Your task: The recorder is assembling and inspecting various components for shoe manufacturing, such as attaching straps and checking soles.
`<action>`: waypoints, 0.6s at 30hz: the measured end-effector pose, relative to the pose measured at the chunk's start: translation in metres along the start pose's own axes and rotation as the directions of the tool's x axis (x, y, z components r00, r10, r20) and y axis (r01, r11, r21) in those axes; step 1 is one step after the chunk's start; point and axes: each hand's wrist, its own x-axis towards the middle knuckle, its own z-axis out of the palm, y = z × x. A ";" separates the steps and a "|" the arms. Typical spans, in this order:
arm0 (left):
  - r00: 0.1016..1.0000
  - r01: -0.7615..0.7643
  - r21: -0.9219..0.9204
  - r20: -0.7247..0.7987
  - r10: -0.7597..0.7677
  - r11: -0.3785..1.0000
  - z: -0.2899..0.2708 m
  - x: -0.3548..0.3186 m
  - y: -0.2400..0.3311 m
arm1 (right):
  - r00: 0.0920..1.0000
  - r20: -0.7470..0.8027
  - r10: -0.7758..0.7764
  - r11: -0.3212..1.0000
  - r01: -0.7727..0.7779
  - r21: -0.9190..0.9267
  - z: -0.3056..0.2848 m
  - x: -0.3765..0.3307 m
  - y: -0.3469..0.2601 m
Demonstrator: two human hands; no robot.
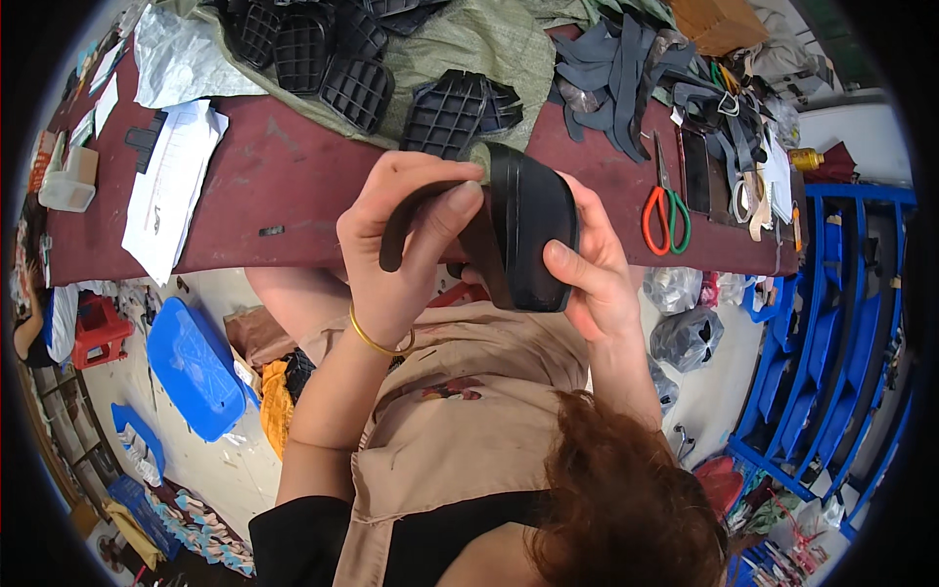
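My left hand (370,220) is pinching the strap (393,240) left of the away-pointing sole (538,225) my right hand (602,274) is gripping.

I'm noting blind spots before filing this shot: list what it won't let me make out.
In the head view:
Right hand, fingertips bar the thumb: hidden behind the black piece.
Dark strip, upper end: hidden by the left hand.
Papers: print too small to read.
Blue rack, far side: cut off by the dark rim.
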 end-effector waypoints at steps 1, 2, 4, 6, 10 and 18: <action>1.000 0.001 0.001 0.000 -0.001 1.000 0.000 0.001 0.000 | 1.000 0.000 0.001 1.000 -0.001 0.001 0.000 -0.001 0.000; 1.000 -0.017 0.060 0.014 0.016 0.998 -0.001 0.002 0.000 | 1.000 0.015 0.014 1.000 -0.013 -0.013 -0.001 -0.002 0.000; 0.999 -0.036 0.120 0.032 0.032 0.992 -0.002 0.003 0.001 | 0.999 0.030 0.024 0.999 -0.023 -0.026 -0.001 -0.002 0.001; 0.999 0.014 0.174 0.034 -0.020 0.985 -0.001 0.003 0.002 | 0.999 0.039 0.017 0.997 -0.013 -0.081 -0.001 -0.003 0.003; 0.999 0.035 0.168 0.032 -0.041 0.985 0.000 0.003 -0.002 | 0.998 0.050 0.024 0.997 -0.021 -0.069 -0.002 -0.004 0.004; 0.986 0.033 0.174 0.153 -0.060 0.984 -0.007 0.002 -0.003 | 0.993 0.098 0.067 0.992 -0.056 -0.115 -0.007 -0.005 0.002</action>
